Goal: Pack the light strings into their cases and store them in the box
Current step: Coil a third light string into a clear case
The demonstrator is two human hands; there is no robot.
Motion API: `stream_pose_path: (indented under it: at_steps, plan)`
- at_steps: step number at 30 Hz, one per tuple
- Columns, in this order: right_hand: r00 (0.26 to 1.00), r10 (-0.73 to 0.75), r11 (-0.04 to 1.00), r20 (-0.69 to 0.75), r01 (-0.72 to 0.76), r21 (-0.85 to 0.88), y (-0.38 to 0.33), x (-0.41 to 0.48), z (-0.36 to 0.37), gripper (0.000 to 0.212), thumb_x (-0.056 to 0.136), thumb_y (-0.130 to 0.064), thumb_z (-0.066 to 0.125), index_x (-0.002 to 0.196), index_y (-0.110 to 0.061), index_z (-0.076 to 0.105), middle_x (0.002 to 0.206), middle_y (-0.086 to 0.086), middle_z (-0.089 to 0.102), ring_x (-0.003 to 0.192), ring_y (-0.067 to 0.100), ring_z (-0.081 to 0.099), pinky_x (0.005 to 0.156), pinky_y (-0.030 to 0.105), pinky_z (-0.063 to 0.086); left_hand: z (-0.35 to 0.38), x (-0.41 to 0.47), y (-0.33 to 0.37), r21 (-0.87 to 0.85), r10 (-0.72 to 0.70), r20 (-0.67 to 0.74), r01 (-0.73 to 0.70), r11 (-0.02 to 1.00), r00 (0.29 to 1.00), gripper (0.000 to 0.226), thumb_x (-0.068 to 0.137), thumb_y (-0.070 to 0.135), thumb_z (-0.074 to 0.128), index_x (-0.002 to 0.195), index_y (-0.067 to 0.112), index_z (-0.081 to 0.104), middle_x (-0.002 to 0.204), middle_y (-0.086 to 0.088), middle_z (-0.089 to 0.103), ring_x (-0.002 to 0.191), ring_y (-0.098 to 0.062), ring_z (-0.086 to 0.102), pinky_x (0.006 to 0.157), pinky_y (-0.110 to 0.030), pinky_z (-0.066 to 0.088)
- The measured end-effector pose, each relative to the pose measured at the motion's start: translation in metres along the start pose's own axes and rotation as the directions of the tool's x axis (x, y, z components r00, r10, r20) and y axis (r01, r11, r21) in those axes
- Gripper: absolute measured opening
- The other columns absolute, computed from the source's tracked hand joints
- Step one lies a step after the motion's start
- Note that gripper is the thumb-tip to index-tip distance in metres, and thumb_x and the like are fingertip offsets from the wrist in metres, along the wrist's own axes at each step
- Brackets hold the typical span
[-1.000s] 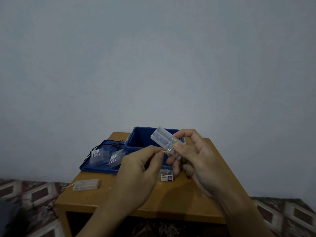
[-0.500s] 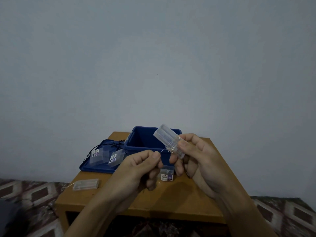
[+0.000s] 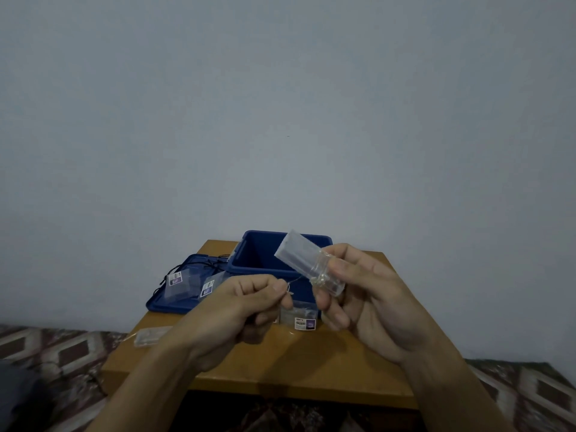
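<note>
Case, clear, long axis tilted up-left, gripped at lower end by right hand. Left hand pinches light string running leftward from it.

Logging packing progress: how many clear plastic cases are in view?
5 clear cases: one in the right hand, two on the blue lid, one labelled before the blue box, one near the table's left edge. Others may hide inside the box.

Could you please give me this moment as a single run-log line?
right hand: holds clear case | left hand: pinches light string | blue box: open, on table | step: packing string
</note>
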State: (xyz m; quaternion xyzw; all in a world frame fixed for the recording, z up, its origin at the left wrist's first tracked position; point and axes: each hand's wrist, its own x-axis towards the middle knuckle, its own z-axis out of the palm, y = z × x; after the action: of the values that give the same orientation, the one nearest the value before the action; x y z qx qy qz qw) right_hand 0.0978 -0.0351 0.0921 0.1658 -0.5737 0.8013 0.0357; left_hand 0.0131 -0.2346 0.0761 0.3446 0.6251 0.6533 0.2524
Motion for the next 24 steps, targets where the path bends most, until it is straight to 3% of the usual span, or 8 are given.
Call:
stream_pose_path:
  at_steps: [2,5,9,13,17,20,22,24]
  plan:
    - [0.996,0.040,0.999,0.076,-0.040,-0.004,0.000,-0.001,-0.001,0.038,0.082,-0.029,0.082,0.107,-0.009,0.063,0.072,0.021,0.063,0.044,0.018,0.053,0.046,0.028,0.048,0.000,0.000,0.005,0.056,0.000,-0.032,0.002,0.998,0.999,0.027,0.094,0.031,0.057,0.077,0.016,0.070,0.058,-0.001,0.049,0.048,-0.012,0.031,0.047,-0.023,0.023]
    - [0.984,0.114,0.993,0.134,-0.107,-0.058,-0.004,-0.004,-0.001,0.029,0.084,-0.025,0.078,0.105,-0.009,0.067,0.068,0.019,0.064,0.041,0.014,0.054,0.044,0.023,0.049,0.000,0.002,0.017,0.263,-0.032,-0.028,0.038,0.964,0.999,0.038,0.099,0.021,0.053,0.067,0.029,0.072,0.054,0.008,0.055,0.047,-0.008,0.035,0.048,-0.021,0.025]
    - [0.968,0.209,0.957,0.139,-0.173,-0.234,-0.007,-0.006,-0.002,0.018,0.083,-0.027,0.072,0.098,-0.017,0.069,0.066,0.015,0.066,0.039,0.011,0.050,0.040,0.020,0.042,-0.006,0.007,0.034,0.345,-0.071,0.009,0.064,0.936,0.997,0.033,0.091,0.039,0.059,0.069,0.014,0.062,0.056,0.002,0.049,0.046,-0.009,0.033,0.047,-0.020,0.027]
    - [0.955,0.274,0.892,0.114,-0.207,-0.402,0.000,-0.003,-0.001,0.018,0.090,-0.031,0.071,0.102,-0.019,0.065,0.073,0.014,0.069,0.045,0.013,0.050,0.047,0.020,0.042,-0.006,0.013,0.051,0.482,-0.060,-0.022,0.063,0.874,0.998,0.038,0.093,0.044,0.059,0.071,0.014,0.065,0.061,-0.003,0.052,0.050,-0.008,0.041,0.050,-0.019,0.034]
    - [0.981,0.193,0.752,-0.011,-0.155,-0.641,0.004,0.001,0.002,0.017,0.101,-0.029,0.060,0.111,-0.016,0.056,0.079,0.011,0.073,0.054,0.016,0.053,0.062,0.031,0.049,0.001,0.018,0.056,0.583,0.038,-0.149,0.057,0.810,0.988,0.042,0.097,0.034,0.060,0.082,-0.004,0.067,0.051,0.011,0.058,0.047,0.000,0.050,0.048,-0.010,0.040]
    - [0.996,0.039,0.651,-0.085,-0.090,-0.754,0.011,0.002,0.003,0.012,0.103,-0.031,0.055,0.111,-0.022,0.053,0.074,0.003,0.072,0.060,0.018,0.060,0.073,0.044,0.057,0.006,0.016,0.055,0.592,0.098,-0.209,0.047,0.804,0.973,0.031,0.097,0.031,0.061,0.081,0.008,0.074,0.053,0.010,0.058,0.046,-0.001,0.047,0.046,-0.012,0.038]
    - [0.993,-0.040,0.663,-0.115,-0.060,-0.746,0.014,0.003,0.002,0.012,0.103,-0.032,0.055,0.113,-0.024,0.054,0.071,0.002,0.069,0.063,0.020,0.062,0.075,0.048,0.058,0.010,0.012,0.052,0.559,0.108,-0.230,0.041,0.828,0.967,0.026,0.098,0.028,0.060,0.081,0.014,0.074,0.058,0.009,0.060,0.048,0.000,0.048,0.049,-0.014,0.039]
    - [0.985,-0.094,0.694,-0.145,-0.040,-0.719,0.015,0.004,0.002,0.013,0.103,-0.031,0.054,0.114,-0.023,0.054,0.074,0.004,0.070,0.064,0.019,0.063,0.073,0.043,0.060,0.014,0.007,0.046,0.509,0.132,-0.257,0.018,0.861,0.957,0.023,0.098,0.029,0.060,0.083,0.017,0.073,0.061,0.008,0.061,0.051,0.000,0.049,0.053,-0.019,0.041]
